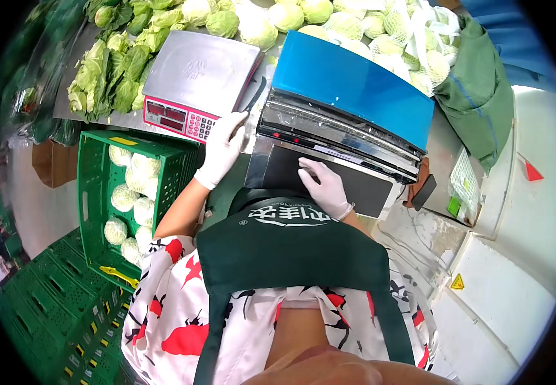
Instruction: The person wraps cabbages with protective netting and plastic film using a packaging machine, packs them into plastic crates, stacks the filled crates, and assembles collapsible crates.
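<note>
My left hand (pixel 222 153), in a white glove, is beside the front right corner of the red-edged digital scale (pixel 202 70). Its fingers are closed around the dark handle of a knife (pixel 256 93), whose blade points away between the scale and the blue film-wrapping machine (pixel 352 86). Over the machine's black front plate (pixel 284 170) rests my right hand (pixel 327 190), also gloved, fingers stretched out and nothing held. The scale's metal pan carries no cabbage.
Loose cabbage leaves (pixel 108 77) lie left of the scale. Whole cabbages (pixel 287 16) line the back, some in white net sleeves (pixel 429 54). A green crate (pixel 88 199) with several cabbages stands at left. Green cloth (pixel 480 96) hangs at right.
</note>
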`<action>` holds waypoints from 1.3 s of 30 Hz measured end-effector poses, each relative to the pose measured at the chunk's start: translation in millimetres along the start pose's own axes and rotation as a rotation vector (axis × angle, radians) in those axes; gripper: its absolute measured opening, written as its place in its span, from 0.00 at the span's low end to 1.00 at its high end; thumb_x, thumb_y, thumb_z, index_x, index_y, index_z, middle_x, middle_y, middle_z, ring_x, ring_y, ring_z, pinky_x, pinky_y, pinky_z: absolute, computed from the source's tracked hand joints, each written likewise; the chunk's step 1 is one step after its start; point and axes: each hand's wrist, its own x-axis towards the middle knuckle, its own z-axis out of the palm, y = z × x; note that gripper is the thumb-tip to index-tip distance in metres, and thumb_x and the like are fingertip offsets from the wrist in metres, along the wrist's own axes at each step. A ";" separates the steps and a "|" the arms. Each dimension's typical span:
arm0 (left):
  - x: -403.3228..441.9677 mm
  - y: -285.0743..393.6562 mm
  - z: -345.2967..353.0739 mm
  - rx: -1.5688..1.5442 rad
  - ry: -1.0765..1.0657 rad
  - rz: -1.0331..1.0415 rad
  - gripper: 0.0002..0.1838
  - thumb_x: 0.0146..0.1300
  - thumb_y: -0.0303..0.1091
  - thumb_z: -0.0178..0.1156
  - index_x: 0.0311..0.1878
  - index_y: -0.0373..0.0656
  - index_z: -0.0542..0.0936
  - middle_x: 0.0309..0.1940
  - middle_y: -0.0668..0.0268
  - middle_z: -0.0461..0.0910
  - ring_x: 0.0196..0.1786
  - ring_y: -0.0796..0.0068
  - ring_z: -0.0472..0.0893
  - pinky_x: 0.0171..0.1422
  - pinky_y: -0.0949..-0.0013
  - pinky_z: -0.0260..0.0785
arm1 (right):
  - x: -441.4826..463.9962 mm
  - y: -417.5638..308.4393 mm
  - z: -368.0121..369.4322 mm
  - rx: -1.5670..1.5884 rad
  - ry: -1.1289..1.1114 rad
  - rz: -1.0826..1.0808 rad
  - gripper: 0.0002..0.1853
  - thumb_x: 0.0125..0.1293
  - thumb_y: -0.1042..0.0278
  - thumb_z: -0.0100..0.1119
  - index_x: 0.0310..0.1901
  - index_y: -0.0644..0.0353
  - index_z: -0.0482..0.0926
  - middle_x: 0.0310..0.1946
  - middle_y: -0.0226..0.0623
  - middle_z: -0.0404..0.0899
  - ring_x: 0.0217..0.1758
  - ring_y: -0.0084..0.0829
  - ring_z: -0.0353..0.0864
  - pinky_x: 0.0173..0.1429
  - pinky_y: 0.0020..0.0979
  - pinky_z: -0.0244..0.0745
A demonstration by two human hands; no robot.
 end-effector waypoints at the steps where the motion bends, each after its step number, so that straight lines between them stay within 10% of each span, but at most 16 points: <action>1: -3.8 -0.4 5.3 0.012 -0.001 0.001 0.17 0.63 0.25 0.60 0.56 0.38 0.81 0.50 0.54 0.81 0.55 0.58 0.80 0.62 0.63 0.72 | -0.4 4.4 -1.8 -0.036 0.018 -0.032 0.15 0.66 0.67 0.63 0.53 0.58 0.80 0.38 0.39 0.83 0.41 0.37 0.85 0.48 0.33 0.79; 18: -30.3 11.9 33.4 0.108 0.013 -0.025 0.25 0.61 0.23 0.62 0.63 0.44 0.77 0.54 0.55 0.78 0.57 0.56 0.78 0.63 0.62 0.70 | 38.3 -3.9 -8.2 -0.520 0.059 -0.419 0.21 0.63 0.65 0.63 0.56 0.63 0.77 0.56 0.42 0.76 0.62 0.43 0.72 0.64 0.43 0.67; 39: -24.4 20.3 41.7 -0.070 0.184 -0.115 0.14 0.63 0.20 0.60 0.53 0.39 0.81 0.47 0.57 0.81 0.51 0.62 0.81 0.58 0.67 0.72 | 45.8 -0.6 1.3 -0.850 -0.064 -0.462 0.24 0.64 0.60 0.60 0.59 0.64 0.76 0.53 0.39 0.76 0.55 0.38 0.73 0.61 0.40 0.67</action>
